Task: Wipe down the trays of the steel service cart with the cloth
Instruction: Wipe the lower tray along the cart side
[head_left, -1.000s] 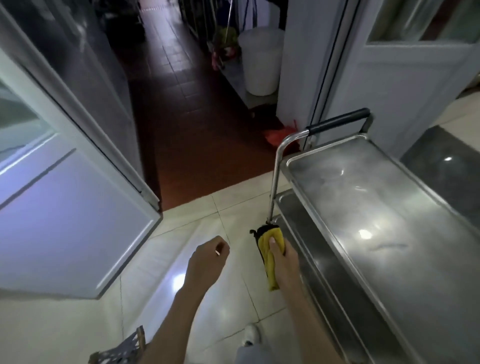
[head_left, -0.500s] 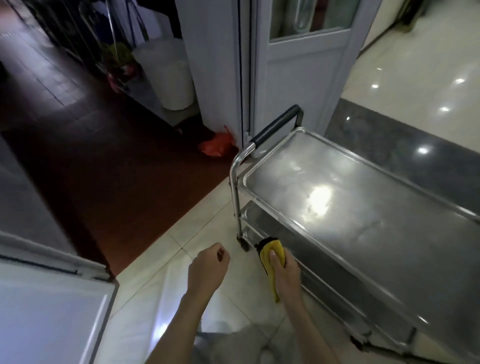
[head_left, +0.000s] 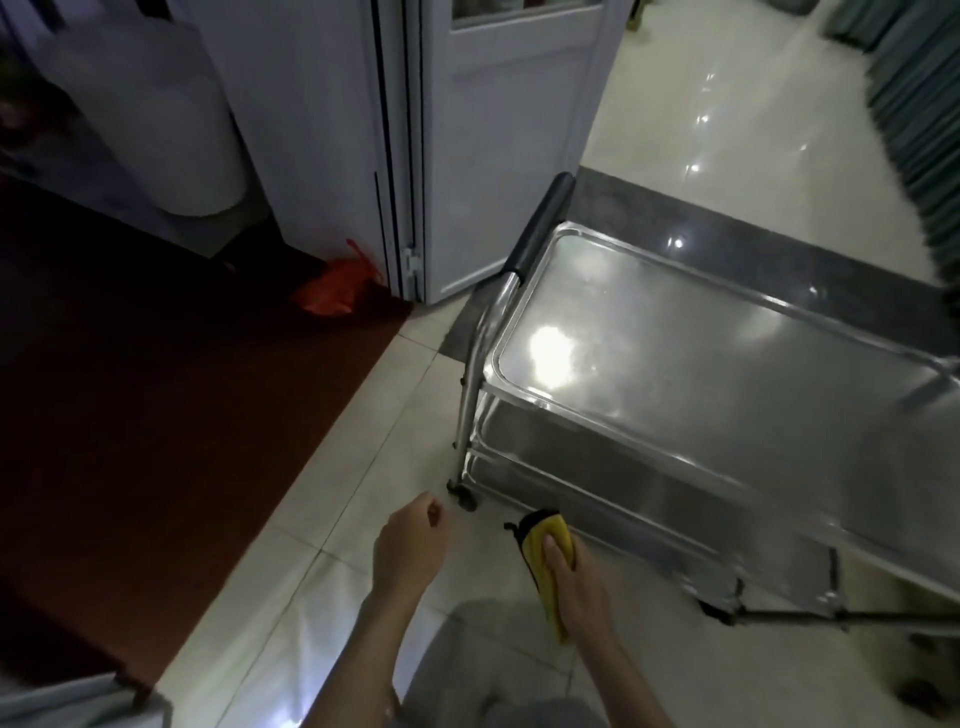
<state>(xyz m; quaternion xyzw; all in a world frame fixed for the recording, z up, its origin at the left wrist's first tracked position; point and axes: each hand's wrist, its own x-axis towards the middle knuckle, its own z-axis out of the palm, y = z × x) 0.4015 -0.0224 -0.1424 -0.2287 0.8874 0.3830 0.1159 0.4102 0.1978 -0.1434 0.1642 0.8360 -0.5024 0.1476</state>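
Observation:
The steel service cart stands to my right, its shiny top tray (head_left: 727, 374) bare, with lower trays (head_left: 597, 447) showing beneath it and a black push handle (head_left: 540, 218) at the far end. My right hand (head_left: 576, 587) grips a folded yellow cloth (head_left: 545, 551) with a dark edge, held in the air just in front of the cart's near lower rail. My left hand (head_left: 410, 551) is a loose fist with nothing in it, left of the cloth and near the cart's front caster (head_left: 465, 499).
A white door (head_left: 498, 145) stands behind the cart's handle. A red plastic bag (head_left: 337, 286) lies at the door's foot on dark red floor tiles (head_left: 156, 389). A white bucket (head_left: 171, 119) sits far left. Pale tiles (head_left: 363, 467) lie underfoot.
The view has swung to the right, so the cart now lies more ahead and the left door panel has left the frame. Both hands keep their pose; the cloth stays in my right hand.

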